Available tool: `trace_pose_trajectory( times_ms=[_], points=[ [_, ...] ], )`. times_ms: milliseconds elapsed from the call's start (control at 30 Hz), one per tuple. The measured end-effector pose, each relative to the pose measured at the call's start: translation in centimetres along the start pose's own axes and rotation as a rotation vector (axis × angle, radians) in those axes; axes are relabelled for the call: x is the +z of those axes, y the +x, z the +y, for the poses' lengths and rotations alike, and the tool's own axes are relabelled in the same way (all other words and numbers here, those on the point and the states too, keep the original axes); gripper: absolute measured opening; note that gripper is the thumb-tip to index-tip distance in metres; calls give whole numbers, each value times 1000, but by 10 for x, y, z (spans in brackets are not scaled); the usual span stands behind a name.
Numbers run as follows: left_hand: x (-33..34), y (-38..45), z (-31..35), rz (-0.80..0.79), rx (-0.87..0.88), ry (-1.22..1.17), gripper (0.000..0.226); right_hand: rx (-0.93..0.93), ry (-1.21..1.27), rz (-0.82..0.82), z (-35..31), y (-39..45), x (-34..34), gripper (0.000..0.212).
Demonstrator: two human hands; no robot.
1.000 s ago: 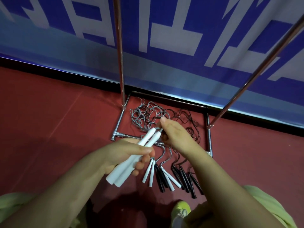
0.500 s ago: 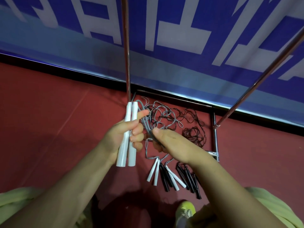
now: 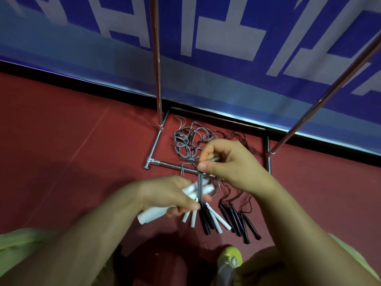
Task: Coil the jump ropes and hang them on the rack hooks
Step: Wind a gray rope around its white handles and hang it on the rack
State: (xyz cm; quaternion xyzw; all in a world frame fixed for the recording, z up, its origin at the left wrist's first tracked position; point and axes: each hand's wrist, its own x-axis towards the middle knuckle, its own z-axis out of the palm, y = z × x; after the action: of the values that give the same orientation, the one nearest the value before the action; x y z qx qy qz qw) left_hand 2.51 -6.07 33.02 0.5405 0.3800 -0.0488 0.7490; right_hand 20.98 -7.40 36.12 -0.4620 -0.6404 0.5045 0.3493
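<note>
Grey jump rope [image 3: 199, 183] pinched in right hand [image 3: 228, 162], its white handles [image 3: 158, 212] in left hand's [image 3: 165, 195] grip

I can read no text from here. The blue banner [image 3: 226, 65] along the wall behind the rack carries large pale block strokes, parts of big characters, but they are cropped by the top of my view and I cannot make out any one of them. I see no labels, brands or numbers on anything else.
</note>
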Motion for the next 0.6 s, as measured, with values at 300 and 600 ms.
trace_pose_trajectory(
  times_ms=[300,600],
  points=[
    [-17,-11,1,-123,350,-463,34,211,426,85,20,10,5,26],
    [-9,-7,9,266,274,-507,35,178,118,343,24,13,14,18]
  ],
)
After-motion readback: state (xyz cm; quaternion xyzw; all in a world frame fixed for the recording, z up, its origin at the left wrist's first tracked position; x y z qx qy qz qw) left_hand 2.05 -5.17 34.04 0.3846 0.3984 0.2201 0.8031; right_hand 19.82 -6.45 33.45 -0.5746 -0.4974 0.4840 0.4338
